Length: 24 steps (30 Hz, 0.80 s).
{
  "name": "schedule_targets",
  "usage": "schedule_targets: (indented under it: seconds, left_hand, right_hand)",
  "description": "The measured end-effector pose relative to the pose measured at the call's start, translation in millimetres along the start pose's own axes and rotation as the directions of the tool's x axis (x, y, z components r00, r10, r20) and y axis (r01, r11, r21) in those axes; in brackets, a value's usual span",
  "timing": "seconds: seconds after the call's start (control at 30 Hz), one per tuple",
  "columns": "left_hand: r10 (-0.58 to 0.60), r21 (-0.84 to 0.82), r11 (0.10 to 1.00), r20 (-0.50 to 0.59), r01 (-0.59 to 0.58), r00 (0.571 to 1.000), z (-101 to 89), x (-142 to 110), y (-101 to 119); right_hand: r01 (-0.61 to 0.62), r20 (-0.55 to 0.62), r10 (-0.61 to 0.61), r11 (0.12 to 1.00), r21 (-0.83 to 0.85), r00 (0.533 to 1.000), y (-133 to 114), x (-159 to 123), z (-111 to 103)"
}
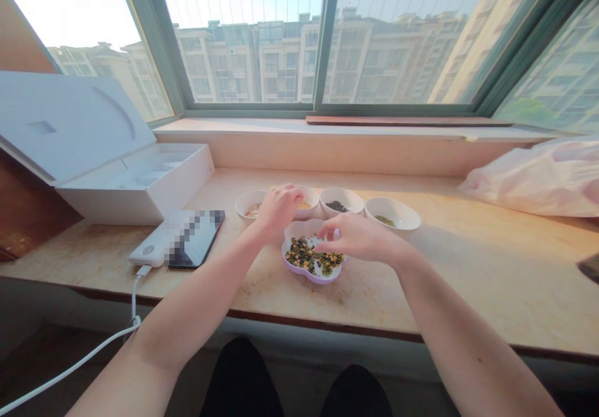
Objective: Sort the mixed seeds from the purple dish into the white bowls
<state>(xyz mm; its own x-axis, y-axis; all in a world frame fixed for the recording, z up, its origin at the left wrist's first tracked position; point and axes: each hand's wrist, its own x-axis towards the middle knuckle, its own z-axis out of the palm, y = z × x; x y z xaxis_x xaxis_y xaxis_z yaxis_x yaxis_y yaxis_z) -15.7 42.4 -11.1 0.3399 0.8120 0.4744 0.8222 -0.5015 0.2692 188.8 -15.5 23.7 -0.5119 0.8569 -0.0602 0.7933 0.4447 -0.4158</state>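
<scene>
My left hand point(279, 208) is over the second white bowl point(312, 200) from the left, which has yellow kernels in it. Its fingers are bent and drawn together, and what they may hold is hidden. Above the purple-and-white scalloped bowl point(314, 274) is my right hand point(353, 236), thumb and fingers curved but apart, with nothing visible between them. Mixed beans point(302, 255), black, yellow and green, lie spread in that bowl. Behind it, another white bowl point(248, 200) has pale and reddish pieces, one bowl point(349, 197) black beans, and the rightmost bowl point(406, 216) green beans.
On the left stand an open white box point(180, 173), a phone point(201, 242) and a white power bank point(148, 250) with a cable point(135, 298). A plastic bag point(538, 176) rests at the right. The counter's front edge point(318, 323) runs above my knees.
</scene>
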Motion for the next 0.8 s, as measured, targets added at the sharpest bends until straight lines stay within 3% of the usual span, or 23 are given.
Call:
schedule_targets:
  seconds: [0.07, 0.2, 0.4, 0.6, 0.8]
  left_hand:
    - [-0.039, 0.097, 0.995, 0.023, 0.037, 0.999, -2.4, 2, -1]
    - [-0.096, 0.231, 0.970, 0.089, 0.073, 0.991, -3.6, 3, 0]
    - [-0.091, 0.227, 0.972, 0.121, 0.062, 0.988, 3.7, 3, -3]
    - [-0.104, 0.175, 0.981, 0.079, 0.089, 0.991, 6.4, 5, -3]
    - [-0.073, 0.118, 0.990, 0.021, 0.070, 0.997, 5.4, 4, -1]
  right_hand:
    - [-0.012, 0.041, 0.019, 0.984, -0.178, 0.999, -5, -6, -1]
    - [-0.039, 0.093, 0.072, 0.948, -0.315, 0.993, -13, -11, 1]
    - [-0.085, 0.149, 0.165, 0.896, -0.437, 0.975, -21, -4, 7]
    - [-0.028, 0.225, 0.145, 0.891, -0.454, 0.963, -18, 3, 6]
    - [0.022, 0.146, 0.022, 0.957, -0.289, 0.989, -7, 3, 11]
